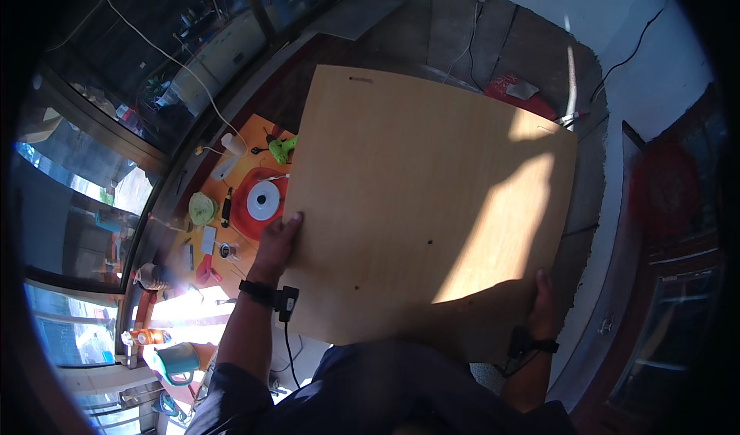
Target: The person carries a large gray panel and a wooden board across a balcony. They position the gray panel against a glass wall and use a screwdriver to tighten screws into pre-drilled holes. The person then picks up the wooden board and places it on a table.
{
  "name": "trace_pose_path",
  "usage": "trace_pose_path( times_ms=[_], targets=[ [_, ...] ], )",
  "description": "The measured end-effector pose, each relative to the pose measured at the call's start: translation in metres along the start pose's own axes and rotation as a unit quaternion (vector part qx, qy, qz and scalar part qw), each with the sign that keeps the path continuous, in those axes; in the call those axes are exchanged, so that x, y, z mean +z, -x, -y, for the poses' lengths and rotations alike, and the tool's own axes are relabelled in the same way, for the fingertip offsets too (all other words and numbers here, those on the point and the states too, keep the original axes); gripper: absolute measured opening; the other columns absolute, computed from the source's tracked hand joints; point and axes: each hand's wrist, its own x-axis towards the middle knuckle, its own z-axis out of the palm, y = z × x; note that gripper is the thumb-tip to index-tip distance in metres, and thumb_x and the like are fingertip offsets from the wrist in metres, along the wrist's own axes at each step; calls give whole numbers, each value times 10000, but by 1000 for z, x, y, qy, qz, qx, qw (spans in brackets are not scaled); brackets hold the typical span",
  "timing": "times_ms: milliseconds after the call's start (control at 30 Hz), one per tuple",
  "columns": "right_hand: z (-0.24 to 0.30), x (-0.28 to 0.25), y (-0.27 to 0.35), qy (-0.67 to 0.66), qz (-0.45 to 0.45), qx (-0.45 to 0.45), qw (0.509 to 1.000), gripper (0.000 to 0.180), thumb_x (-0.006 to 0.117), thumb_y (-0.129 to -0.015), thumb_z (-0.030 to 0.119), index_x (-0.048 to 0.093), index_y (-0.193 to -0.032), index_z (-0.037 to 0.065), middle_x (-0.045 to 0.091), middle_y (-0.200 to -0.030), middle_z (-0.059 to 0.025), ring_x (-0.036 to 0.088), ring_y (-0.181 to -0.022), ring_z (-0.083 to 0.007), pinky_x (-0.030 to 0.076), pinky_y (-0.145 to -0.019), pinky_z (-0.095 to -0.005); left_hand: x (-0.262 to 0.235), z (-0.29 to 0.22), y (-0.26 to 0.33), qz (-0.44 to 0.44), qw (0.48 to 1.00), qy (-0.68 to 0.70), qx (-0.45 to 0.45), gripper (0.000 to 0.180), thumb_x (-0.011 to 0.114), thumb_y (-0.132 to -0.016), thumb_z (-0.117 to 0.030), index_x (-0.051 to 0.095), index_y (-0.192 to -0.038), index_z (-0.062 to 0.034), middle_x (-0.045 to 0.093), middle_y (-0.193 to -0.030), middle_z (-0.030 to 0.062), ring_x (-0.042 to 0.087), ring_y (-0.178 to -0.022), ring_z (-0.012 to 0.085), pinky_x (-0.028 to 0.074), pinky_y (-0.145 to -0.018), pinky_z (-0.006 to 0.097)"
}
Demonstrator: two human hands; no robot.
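Observation:
A large light-brown plywood board [416, 204] fills the middle of the view, held up flat in front of me. My left hand [277, 242] grips its left edge, thumb on top. At the lower right edge my right hand [544, 300] clasps the board, thumb over its face. Both wrists wear a black strap with a small device and cable. A few small dark holes dot the board. Sunlight falls across its right half, and my shadow covers its near edge.
Left of the board an orange table [247, 169] carries a red reel with white centre [263, 201], a green tool [281, 149], a yellow-green roll [202, 208] and small tools. A teal mug [179, 359] stands lower left. Windows line the left; a dark door [678, 242] is at right.

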Motion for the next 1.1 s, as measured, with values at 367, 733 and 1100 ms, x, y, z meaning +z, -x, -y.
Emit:
trace_pose_path(
  times_ms=[367,733,1100],
  targets=[
    [1,-18,-120,-109,72,63,989,485,510,-987,390,527,-1280,4,605,-1195,-114,567,-1075,-208,444,-932,-345,67,-36,-37,-46,999,-12,-19,449,607,-927,-363,609,-1141,32,669,-971,94,624,-857,142,501,-777,286],
    [41,3,-176,6,64,-22,998,514,475,-1002,386,516,-1303,-29,574,-1253,-137,510,-1159,-221,371,-1017,-355,54,-11,-100,-36,999,-4,3,474,611,-924,-388,600,-1122,42,675,-905,114,639,-782,145,518,-703,299],
    [85,7,-275,114,48,-47,991,378,497,-987,394,584,-925,32,591,-894,-28,552,-893,-121,448,-856,-300,107,-64,-152,-36,990,133,-12,408,627,-930,-337,589,-1084,38,660,-943,73,625,-787,127,517,-707,279]
  ],
)
